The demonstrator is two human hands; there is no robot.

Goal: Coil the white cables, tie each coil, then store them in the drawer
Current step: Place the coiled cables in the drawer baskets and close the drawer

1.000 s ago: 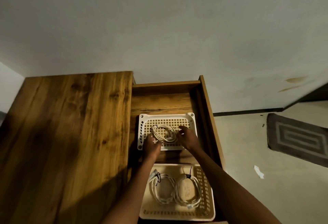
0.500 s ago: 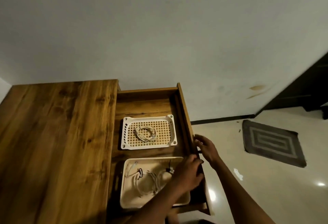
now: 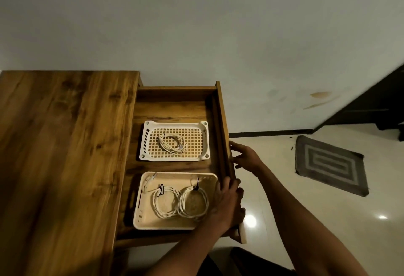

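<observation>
The wooden drawer (image 3: pixel 172 109) stands pulled out from the table's right side. In it, a white mesh tray (image 3: pixel 175 124) at the far end holds one tied white cable coil (image 3: pixel 172 142). A cream tray (image 3: pixel 140 210) nearer to me holds two coils, one on the left (image 3: pixel 164 203) and one on the right (image 3: pixel 193 203), each with a black tie. My left hand (image 3: pixel 229 201) grips the drawer's front panel (image 3: pixel 223 122) near its close end, fingers curled over the top edge. My right hand (image 3: pixel 246 157) touches the panel's outer face with straight fingers.
The wooden tabletop (image 3: pixel 65 155) fills the left. A grey wall rises behind. On the glossy floor to the right lies a grey patterned mat (image 3: pixel 330 164). Dark furniture (image 3: pixel 376 105) stands at the far right.
Both hands have left the coil lying in the white mesh tray and moved right to the drawer's front panel. The view has shifted right.
</observation>
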